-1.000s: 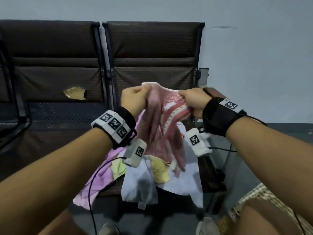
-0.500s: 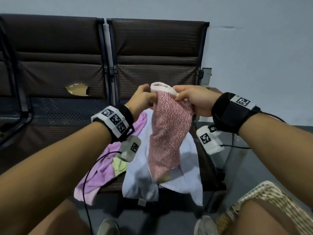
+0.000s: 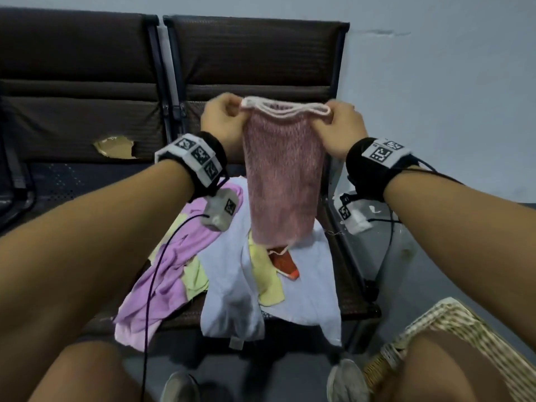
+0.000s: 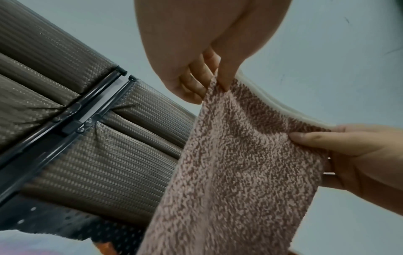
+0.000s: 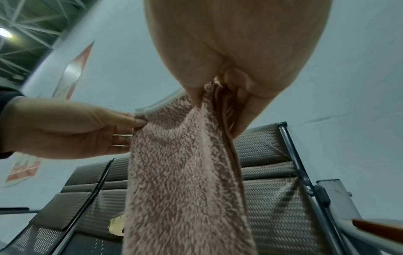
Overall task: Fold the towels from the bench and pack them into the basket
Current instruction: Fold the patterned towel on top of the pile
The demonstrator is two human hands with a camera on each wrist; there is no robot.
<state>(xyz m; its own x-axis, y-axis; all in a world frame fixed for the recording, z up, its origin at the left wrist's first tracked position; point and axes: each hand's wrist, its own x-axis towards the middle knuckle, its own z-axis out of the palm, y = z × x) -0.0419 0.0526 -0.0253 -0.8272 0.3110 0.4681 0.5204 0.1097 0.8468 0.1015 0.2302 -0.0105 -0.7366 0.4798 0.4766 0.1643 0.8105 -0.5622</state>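
Pink terry towel point(image 3: 282, 181) hangs doubled above bench point(image 3: 255, 53). Left hand point(image 3: 222, 123) and right hand point(image 3: 339, 127) each pinch top corner: layers kept aligned, taut for next fold. Wicker basket point(image 3: 452, 323) beside right knee.

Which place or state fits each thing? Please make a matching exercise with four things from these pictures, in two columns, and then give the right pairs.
Things:
1. pink towel
2. purple towel
3. basket
4. white towel

Places or states:
A. on the floor, at the lower right of the head view
B. lies crumpled on the left of the pile on the bench
C. hangs in the air, its top corners pinched by the left hand and the right hand
D. drapes over the front edge of the seat

Pairs: 1-C, 2-B, 3-A, 4-D
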